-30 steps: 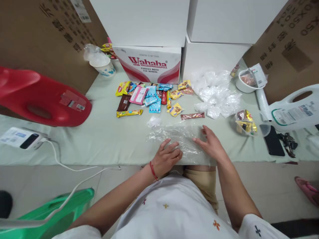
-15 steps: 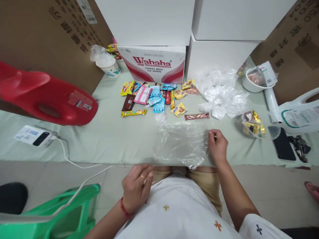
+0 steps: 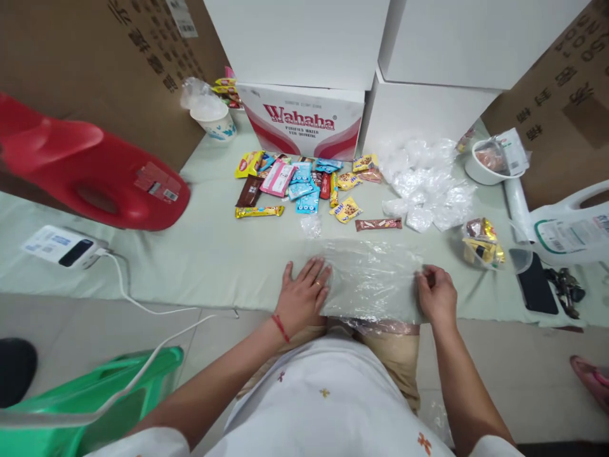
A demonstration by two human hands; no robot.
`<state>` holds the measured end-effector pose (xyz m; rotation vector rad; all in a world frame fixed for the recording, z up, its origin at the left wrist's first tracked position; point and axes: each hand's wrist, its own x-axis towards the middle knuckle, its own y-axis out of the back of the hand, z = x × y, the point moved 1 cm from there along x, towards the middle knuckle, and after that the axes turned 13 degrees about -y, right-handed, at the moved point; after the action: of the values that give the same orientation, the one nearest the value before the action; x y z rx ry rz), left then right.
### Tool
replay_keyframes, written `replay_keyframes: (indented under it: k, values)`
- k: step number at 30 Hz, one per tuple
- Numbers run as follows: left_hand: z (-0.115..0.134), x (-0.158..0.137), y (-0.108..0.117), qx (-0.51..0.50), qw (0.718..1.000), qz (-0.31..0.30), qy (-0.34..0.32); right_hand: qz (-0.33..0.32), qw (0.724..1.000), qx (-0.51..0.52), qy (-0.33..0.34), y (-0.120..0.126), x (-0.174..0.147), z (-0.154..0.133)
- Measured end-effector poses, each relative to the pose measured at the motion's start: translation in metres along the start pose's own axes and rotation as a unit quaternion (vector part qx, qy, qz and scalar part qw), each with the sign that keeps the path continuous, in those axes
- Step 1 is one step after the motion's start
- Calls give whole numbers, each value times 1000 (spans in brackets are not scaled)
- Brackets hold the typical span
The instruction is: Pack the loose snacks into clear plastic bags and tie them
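Observation:
A clear plastic bag (image 3: 373, 279) lies spread near the table's front edge, its lower part hanging over. My left hand (image 3: 304, 289) rests palm down at the bag's left side, fingers stretched out. At the right side, my right hand (image 3: 436, 295) is closed, pinching the bag's edge. Beyond the bag lies a group of wrapped snacks: blue sachets (image 3: 307, 200), a pink packet (image 3: 278, 178), a dark brown packet (image 3: 248, 191), yellow cookie packs (image 3: 346, 209) and a brown bar (image 3: 379, 225). A small crumpled piece of clear plastic (image 3: 311, 226) sits between the snacks and the bag.
Crumpled clear bags (image 3: 428, 184) lie right of the snacks, before stacked white boxes (image 3: 438, 117). A red jug (image 3: 118, 174) and power bank (image 3: 64, 246) are left. Right are a tub of snacks (image 3: 483, 244), white bowl (image 3: 495, 165), phone (image 3: 535, 282), keys (image 3: 566, 292) and white jug (image 3: 575, 225).
My left hand has come up from beside my lap onto the bag's left side. My right hand has shifted slightly right, and the bag is now spread flatter and wider.

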<state>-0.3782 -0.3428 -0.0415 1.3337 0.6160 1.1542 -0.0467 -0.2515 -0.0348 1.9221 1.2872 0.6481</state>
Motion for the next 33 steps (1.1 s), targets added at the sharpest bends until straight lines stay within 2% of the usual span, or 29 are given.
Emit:
replay_keyframes:
  k: [2,4,5,6,8,9,10,11,13,16,19,21,22,25,27,29,30,31,33]
  values:
    - [1,-15,1,-1,999,-20,25,60,997,-30,40,10,4,-4]
    - [7,-21,3,-7,999,-31,38,97,986,-28,134,13,1,-24]
    - [10,-22,3,-11,999,-33,40,72,976,-26,204,10,-3,-39]
    - [11,-21,4,-14,999,-33,39,19,959,-31,281,4,-8,-54]
    - [10,-19,5,-17,999,-33,37,-124,901,-68,410,-18,-17,-81]
    - [7,-18,5,-16,999,-33,36,-183,872,-96,443,-31,-18,-90]
    - [3,-17,6,-13,999,-33,35,-220,855,-124,454,-44,-16,-96]
    - [-2,-17,7,-10,999,-34,33,-235,851,-149,446,-56,-10,-99]
    - [-13,-17,9,-4,999,-37,24,-218,873,-177,400,-72,8,-100]
    - [-23,-19,12,-6,999,-42,4,-159,915,-176,327,-76,38,-109]
    - [-24,-21,13,-12,999,-43,1,-117,930,-151,315,-75,43,-155]
    - [-24,-21,13,-20,999,-38,5,-130,913,-137,362,-87,26,-204]
    - [-24,-21,13,-25,999,-35,7,-164,889,-139,404,-99,13,-230]
    - [-25,-22,12,-36,999,-25,8,-243,816,-163,499,-150,-31,-301]
    - [-27,-22,11,-39,999,-26,9,-263,797,-193,508,-185,-54,-332]
    - [-28,-23,10,-40,999,-29,11,-271,794,-233,492,-207,-68,-346]
    - [-28,-23,10,-40,999,-30,13,-274,792,-248,486,-211,-71,-347]
    - [-29,-23,10,-40,999,-29,15,-277,791,-254,483,-208,-70,-345]
    - [-29,-23,11,-43,999,-25,17,-263,805,-242,473,-188,-57,-330]
